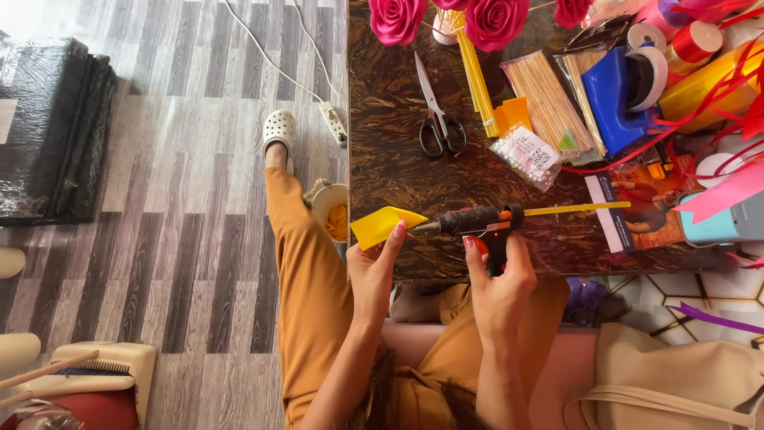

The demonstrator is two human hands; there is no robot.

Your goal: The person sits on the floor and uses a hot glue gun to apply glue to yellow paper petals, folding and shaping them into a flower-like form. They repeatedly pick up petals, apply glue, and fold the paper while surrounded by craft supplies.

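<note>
Yellow folded paper [383,224] sits pinched in the left hand [372,271] fingers at the counter [398,159] near edge; the right hand [497,279] fingers wrap a glue gun [477,223], nozzle touching it, scissors [436,111] well apart.

Three pink paper roses [496,21], one scissors [437,111]

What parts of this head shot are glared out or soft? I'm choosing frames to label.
Head view: daylight washes out the floor at the top left corner; the dark table shows a mild sheen, no harsh glare; left hand, yellow paper, right hand and glue gun look sharp; edges bend slightly from the wide lens.
</note>
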